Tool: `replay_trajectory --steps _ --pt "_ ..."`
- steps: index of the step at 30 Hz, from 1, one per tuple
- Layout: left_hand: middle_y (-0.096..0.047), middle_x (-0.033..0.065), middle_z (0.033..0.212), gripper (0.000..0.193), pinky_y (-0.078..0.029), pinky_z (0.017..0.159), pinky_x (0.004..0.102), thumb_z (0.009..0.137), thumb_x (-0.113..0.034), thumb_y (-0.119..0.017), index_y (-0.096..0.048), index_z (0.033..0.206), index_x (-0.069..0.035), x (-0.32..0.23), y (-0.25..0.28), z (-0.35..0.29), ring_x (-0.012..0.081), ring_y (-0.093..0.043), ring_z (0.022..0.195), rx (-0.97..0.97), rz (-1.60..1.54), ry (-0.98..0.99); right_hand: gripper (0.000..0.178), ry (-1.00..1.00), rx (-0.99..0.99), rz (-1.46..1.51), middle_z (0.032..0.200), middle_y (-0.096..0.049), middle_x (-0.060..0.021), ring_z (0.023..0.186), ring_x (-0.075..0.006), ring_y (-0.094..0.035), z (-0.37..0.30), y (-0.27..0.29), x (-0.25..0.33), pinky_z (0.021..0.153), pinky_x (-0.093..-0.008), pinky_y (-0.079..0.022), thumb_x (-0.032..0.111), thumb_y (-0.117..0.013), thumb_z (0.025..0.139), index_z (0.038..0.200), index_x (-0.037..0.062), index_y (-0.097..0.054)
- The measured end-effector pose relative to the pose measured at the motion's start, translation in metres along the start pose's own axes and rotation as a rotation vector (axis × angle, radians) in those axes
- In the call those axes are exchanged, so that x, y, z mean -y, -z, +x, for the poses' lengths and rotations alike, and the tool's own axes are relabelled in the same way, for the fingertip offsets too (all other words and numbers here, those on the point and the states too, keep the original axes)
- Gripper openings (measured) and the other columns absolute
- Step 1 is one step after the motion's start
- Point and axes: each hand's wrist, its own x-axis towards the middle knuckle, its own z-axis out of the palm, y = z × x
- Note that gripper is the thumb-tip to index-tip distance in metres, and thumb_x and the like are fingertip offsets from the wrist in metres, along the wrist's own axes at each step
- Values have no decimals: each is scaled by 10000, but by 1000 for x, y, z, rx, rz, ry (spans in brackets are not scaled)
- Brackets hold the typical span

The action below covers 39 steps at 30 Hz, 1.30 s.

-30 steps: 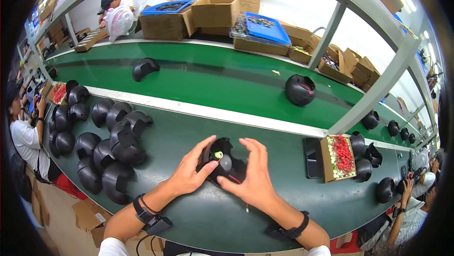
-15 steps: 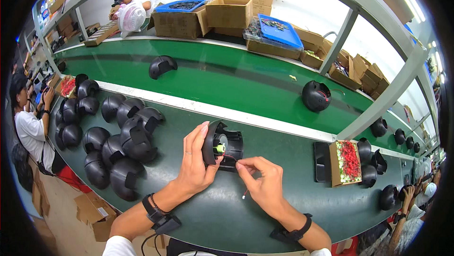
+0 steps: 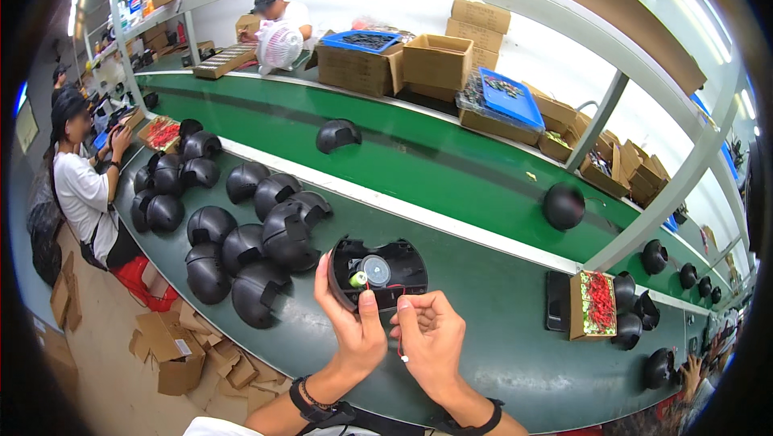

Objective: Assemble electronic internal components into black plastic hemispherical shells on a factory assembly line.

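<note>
My left hand [image 3: 357, 341] grips a black rounded plastic shell [image 3: 409, 262] by its left side and lower edge, thumb over the rim. The open inside of the shell tilts up toward me. In it sit a round grey disc [image 3: 375, 268] and a small yellow-green cylinder [image 3: 357, 280]. A thin red wire [image 3: 400, 343] runs out over the shell's near edge. Between thumb and forefinger, my right hand [image 3: 433, 341] pinches this wire just below the rim. A small white connector [image 3: 404, 359] dangles from its end.
Several black shells [image 3: 241, 248] crowd the worktable's left. On the right are a dark flat device [image 3: 557, 301] and a carton of red wired parts [image 3: 596, 307]. Beyond a white rail runs a green belt [image 3: 451, 186] bearing more shells. A co-worker [image 3: 84, 182] stands at left.
The shell has turned so its inside faces up more toward me. My right hand has moved lower, still pinching the wire. The whole view has swung left.
</note>
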Motion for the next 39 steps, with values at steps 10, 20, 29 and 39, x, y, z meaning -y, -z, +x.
replay_trajectory --steps 10,20,29,39 --pt "-325 278 1581 752 -302 1220 459 1091 -337 -537 -135 1590 57 1 33 -7 364 -399 1447 -184 139 -255 154 121 -103 -71 790 -719 -87 659 -99 -673 -33 -45 0 601 -246 -540 97 -720 996 965 -34 -648" --pt "-605 58 1230 352 -541 957 341 1138 -283 -506 -454 1426 -87 -26 88 -15 155 -623 1098 -253 -561 609 106 553 199 -560 898 -722 -148 784 -316 -724 -78 -72 -34 723 -394 -588 63 -739 911 1000 16 -705" --pt "-645 52 1185 390 -466 992 292 1118 -284 -524 -578 1353 23 5 119 -3 132 -570 1068 14 -181 486 282 236 1077 -524 1055 -692 -184 947 -291 -690 -33 -9 27 821 -403 -552 234 -600 998 1156 4 -645" --pt "-679 268 1308 604 -522 1046 459 1024 -487 -589 -579 1430 -40 0 94 86 410 -664 1225 804 691 520 975 761 357 -1035 1585 -346 -273 1458 -469 -378 310 -60 -51 1161 -569 -412 -3 -727 782 1624 229 -294"
